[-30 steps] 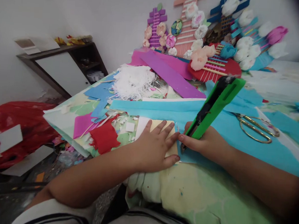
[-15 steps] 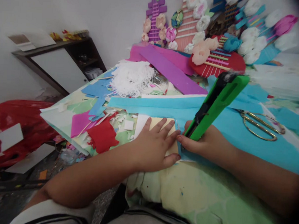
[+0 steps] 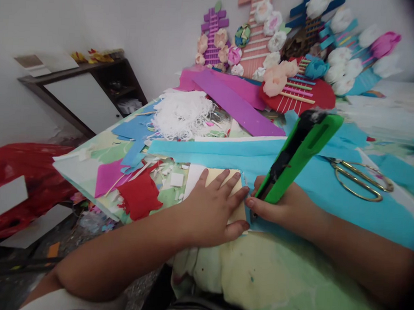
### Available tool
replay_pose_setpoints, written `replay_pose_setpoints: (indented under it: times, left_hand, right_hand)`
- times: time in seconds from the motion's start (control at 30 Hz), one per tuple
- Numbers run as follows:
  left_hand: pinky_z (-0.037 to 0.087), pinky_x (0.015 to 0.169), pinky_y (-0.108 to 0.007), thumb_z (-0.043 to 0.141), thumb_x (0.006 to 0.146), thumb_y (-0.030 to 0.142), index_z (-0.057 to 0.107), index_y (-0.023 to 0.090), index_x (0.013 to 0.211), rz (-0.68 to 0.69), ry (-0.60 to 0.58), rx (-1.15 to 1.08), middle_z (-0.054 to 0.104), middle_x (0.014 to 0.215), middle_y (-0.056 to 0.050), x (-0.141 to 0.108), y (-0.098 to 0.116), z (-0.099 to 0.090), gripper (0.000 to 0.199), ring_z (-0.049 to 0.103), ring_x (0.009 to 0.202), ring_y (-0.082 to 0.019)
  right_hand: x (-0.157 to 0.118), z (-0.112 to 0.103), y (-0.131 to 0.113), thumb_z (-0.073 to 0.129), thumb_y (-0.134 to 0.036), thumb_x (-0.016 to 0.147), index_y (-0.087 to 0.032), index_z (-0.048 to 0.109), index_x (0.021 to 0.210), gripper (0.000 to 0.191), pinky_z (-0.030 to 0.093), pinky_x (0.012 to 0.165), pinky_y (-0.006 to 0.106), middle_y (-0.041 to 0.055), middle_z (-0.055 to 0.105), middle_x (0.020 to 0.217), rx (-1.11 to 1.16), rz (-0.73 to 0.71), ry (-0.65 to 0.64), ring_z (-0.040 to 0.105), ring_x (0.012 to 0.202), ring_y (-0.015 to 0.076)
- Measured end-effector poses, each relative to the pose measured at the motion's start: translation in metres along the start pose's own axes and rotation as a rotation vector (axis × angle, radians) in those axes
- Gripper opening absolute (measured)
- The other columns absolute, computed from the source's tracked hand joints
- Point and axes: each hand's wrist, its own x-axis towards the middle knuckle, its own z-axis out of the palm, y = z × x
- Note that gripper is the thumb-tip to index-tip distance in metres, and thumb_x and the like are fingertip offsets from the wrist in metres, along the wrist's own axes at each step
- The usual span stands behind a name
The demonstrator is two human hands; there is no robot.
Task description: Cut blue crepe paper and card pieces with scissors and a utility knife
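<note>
Wrapped in my right hand (image 3: 280, 207) is a green and black utility knife (image 3: 295, 159), its handle leaning up to the right. The knife's tip end points down at the right edge of a pale yellow card (image 3: 214, 175). My left hand (image 3: 216, 211) lies flat on that card with the fingers spread. Beneath the card and the knife stretches a bright blue sheet (image 3: 329, 212). A white piece (image 3: 194, 175) shows at the card's left side. The fingers of my right hand hide part of the blade.
Gold-handled scissors (image 3: 360, 179) lie on the blue sheet to the right. A heap of white thread (image 3: 183, 114), a red scrap (image 3: 140, 195) and a purple strip (image 3: 242, 106) are around. Flower-decorated string crafts (image 3: 297, 88) stand against the wall behind. A cabinet (image 3: 87, 98) is at the left.
The knife's end has come slightly nearer my body along the card's right edge. My left hand keeps its place on the card. The whole view has shifted a little.
</note>
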Motion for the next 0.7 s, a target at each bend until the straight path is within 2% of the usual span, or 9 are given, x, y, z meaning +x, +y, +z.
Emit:
replay_pose_setpoints:
  times: [0.2, 0.43, 0.7]
  left_hand:
    - [0.011, 0.094, -0.060, 0.026, 0.081, 0.055, 0.024, 0.018, 0.132, -0.009, 0.006, 0.001, 0.017, 0.139, -0.015, 0.0000, 0.0003, -0.0004, 0.063, 0.012, 0.127, -0.033]
    - [0.011, 0.094, -0.060, 0.025, 0.081, 0.056, 0.023, 0.020, 0.132, -0.021, -0.025, 0.002, 0.015, 0.140, -0.014, 0.0007, 0.0008, -0.0011, 0.063, 0.010, 0.127, -0.032]
    - [0.011, 0.094, -0.059, 0.023, 0.081, 0.056, 0.021, 0.019, 0.133, -0.022, -0.020, 0.006, 0.014, 0.141, -0.013, 0.0001, 0.0005, -0.0012, 0.064, 0.009, 0.127, -0.031]
  right_hand:
    - [-0.0033, 0.0033, -0.0059, 0.053, -0.030, 0.067, -0.017, 0.050, 0.057, 0.017, 0.032, 0.046, 0.021, -0.0035, 0.049, 0.049, -0.030, 0.011, -0.017, 0.043, 0.048, 0.0081]
    - [-0.0031, 0.0004, 0.0033, 0.053, -0.038, 0.069, -0.017, 0.052, 0.061, 0.023, 0.038, 0.051, 0.022, -0.0009, 0.056, 0.056, 0.073, -0.045, -0.006, 0.051, 0.055, 0.0107]
    - [-0.0038, 0.0016, -0.0008, 0.052, -0.032, 0.069, -0.017, 0.052, 0.059, 0.018, 0.036, 0.048, 0.021, -0.0022, 0.053, 0.051, 0.033, -0.009, -0.012, 0.047, 0.050, 0.0090]
